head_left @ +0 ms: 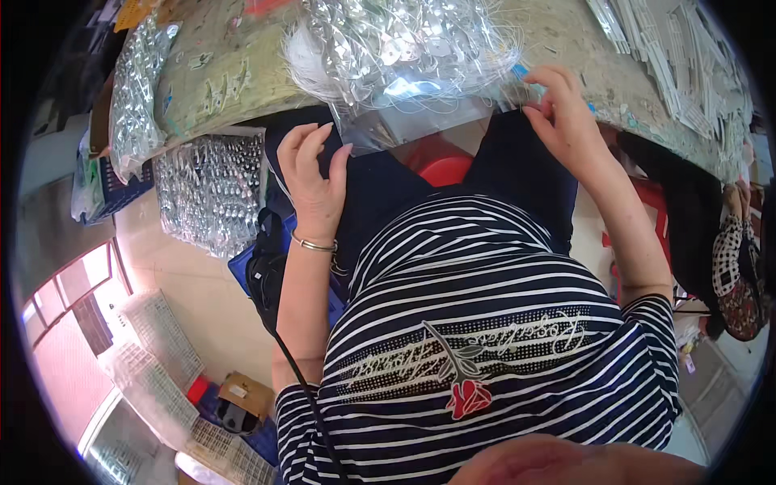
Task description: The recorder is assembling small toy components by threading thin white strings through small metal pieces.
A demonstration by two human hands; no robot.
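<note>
A clear plastic bag (380,133) full of shiny silver pieces (404,40) lies at the table's near edge, and its flat end hangs over toward my lap. Thin white strings (303,65) spill around both its sides. My left hand (311,174) is raised by the bag's left corner, thumb and fingers apart; the thumb tip is close to the film, and whether it touches I cannot tell. Beyond the bag's right edge, my right hand (566,117) has its fingers bent and a gap between thumb and forefinger. Nothing shows in either hand.
On the worn table (242,44), another silver-filled bag (137,97) drapes over the left edge, and long pale strips (655,56) lie at the right. Below are a large silver-filled bag (214,190) and a red stool (444,166). Another person's patterned sleeve (727,259) is at right.
</note>
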